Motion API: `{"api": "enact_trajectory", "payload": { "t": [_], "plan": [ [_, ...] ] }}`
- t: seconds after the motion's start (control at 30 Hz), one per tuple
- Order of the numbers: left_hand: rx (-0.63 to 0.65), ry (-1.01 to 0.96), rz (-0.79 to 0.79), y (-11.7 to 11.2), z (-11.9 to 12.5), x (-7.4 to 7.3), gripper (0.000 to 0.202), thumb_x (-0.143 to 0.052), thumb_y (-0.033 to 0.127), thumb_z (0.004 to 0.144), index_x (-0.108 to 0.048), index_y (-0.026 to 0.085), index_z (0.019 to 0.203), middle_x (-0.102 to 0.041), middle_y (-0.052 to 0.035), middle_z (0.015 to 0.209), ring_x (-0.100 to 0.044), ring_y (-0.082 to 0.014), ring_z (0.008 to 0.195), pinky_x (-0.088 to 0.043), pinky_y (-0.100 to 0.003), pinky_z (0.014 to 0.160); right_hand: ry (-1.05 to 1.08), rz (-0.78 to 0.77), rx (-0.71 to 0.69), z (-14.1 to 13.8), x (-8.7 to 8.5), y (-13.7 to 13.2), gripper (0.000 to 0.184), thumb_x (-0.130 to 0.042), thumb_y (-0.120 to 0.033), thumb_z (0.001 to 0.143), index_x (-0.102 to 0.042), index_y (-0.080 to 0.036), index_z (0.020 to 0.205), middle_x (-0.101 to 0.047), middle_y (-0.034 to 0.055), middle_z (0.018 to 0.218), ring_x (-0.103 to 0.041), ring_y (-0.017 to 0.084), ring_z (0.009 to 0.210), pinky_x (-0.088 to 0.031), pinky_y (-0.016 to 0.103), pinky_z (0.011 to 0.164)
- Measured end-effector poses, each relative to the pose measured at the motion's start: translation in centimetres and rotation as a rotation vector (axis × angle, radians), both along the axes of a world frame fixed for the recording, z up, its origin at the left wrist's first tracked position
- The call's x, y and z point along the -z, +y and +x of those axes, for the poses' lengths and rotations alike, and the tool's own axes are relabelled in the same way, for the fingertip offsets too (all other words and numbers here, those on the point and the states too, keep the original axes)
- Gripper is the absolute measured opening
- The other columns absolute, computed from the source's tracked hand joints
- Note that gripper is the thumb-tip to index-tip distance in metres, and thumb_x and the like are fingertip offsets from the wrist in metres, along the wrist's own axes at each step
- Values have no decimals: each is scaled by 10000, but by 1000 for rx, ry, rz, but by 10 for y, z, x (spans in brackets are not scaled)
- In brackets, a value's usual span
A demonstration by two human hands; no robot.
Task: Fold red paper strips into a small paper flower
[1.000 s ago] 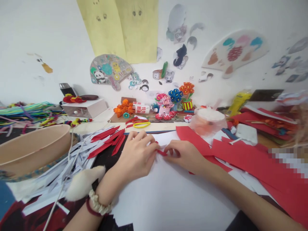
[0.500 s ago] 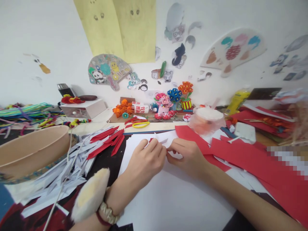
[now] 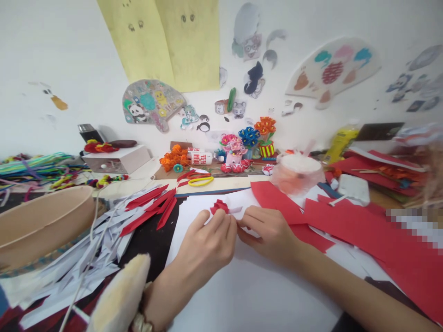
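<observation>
My left hand is closed over the middle of the white paper stack. Past its fingertips shows a small red folded paper piece, with a pale paper strip sticking out to the right. My fingers hide the lower part of this piece. My right hand sits close beside the left, thumb and forefinger pinched together at its fingertips. What lies in that pinch is hidden; it may be the end of the same folded paper, but I cannot tell.
Folded white strips and red strips are heaped left, near a tan basin and a white cable. Red paper sheets spread right. Yellow-handled scissors, a covered cup and flower crafts stand behind.
The red folded piece shows more above my left fingers now, with its pale strip pointing right. Both hands stay close together over the paper. The view has shifted slightly.
</observation>
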State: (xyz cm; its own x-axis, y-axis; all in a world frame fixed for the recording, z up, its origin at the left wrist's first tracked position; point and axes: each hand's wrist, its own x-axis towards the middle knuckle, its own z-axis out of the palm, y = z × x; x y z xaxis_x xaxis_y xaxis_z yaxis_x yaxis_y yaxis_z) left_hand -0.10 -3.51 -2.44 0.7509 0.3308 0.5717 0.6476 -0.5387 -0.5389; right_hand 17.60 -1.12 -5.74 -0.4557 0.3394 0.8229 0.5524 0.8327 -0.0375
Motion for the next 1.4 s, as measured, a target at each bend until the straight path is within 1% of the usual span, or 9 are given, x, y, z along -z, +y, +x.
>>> {"api": "enact_trajectory", "payload": {
  "t": [0.1,0.2,0.33,0.77,0.93,1.1,1.2,1.33,1.4],
  "plan": [
    [23,26,-39,2,-4,0,207,-431,23,898,-604,110,824,-589,-35,701,-498,-168,707,-288,-323,634,-51,-38,-34,3,0,3,257,-503,-204,946,-601,-138,717,-569,13,622,-491,109,544,-334,237,508],
    [48,37,-56,4,-8,1,187,-441,35,905,-604,99,838,-581,-31,687,-501,-169,713,-287,-320,635,-73,-54,-20,7,0,6,191,-546,-253,940,-646,-136,827,-635,23,685,-565,116,594,-365,237,544],
    [60,44,-86,5,-9,5,202,-428,30,909,-603,104,842,-565,-22,668,-482,-161,688,-289,-319,633,-129,-12,-14,11,1,9,158,-544,-227,941,-664,-147,876,-662,24,711,-589,122,612,-377,245,566],
    [122,0,-112,10,-11,12,206,-420,44,923,-615,78,866,-556,-22,629,-469,-155,650,-304,-309,593,-230,87,0,12,0,9,259,-450,-125,962,-674,-129,832,-633,19,654,-514,116,560,-329,263,518],
    [111,-36,-191,10,-11,10,248,-370,36,934,-610,90,903,-579,-27,658,-486,-163,667,-325,-319,599,-281,89,0,13,0,10,265,-430,-123,963,-669,-122,848,-607,14,637,-525,118,574,-333,267,524],
    [142,-118,-198,9,-9,12,282,-336,37,936,-615,73,915,-611,-51,698,-485,-174,688,-334,-331,607,-216,86,1,9,0,9,237,-469,-122,914,-643,-135,753,-609,19,636,-499,110,545,-308,265,505],
    [144,-124,-220,8,-7,13,259,-356,34,923,-611,72,945,-612,-49,707,-476,-173,685,-328,-333,613,-189,54,5,8,1,8,226,-471,-110,886,-619,-138,718,-594,16,625,-465,110,526,-286,263,498],
    [104,-121,-304,7,-5,14,178,-442,61,894,-602,132,923,-602,-19,698,-472,-179,692,-298,-341,617,-191,-42,14,8,5,7,230,-468,-112,856,-567,-154,653,-536,-3,582,-399,107,499,-255,261,494],
    [65,-132,-299,6,-4,14,122,-488,102,894,-597,156,898,-599,-9,691,-473,-181,698,-283,-343,621,-184,-92,21,8,6,7,228,-478,-121,844,-542,-159,629,-505,-11,566,-367,101,489,-235,258,489]
  ]
}}
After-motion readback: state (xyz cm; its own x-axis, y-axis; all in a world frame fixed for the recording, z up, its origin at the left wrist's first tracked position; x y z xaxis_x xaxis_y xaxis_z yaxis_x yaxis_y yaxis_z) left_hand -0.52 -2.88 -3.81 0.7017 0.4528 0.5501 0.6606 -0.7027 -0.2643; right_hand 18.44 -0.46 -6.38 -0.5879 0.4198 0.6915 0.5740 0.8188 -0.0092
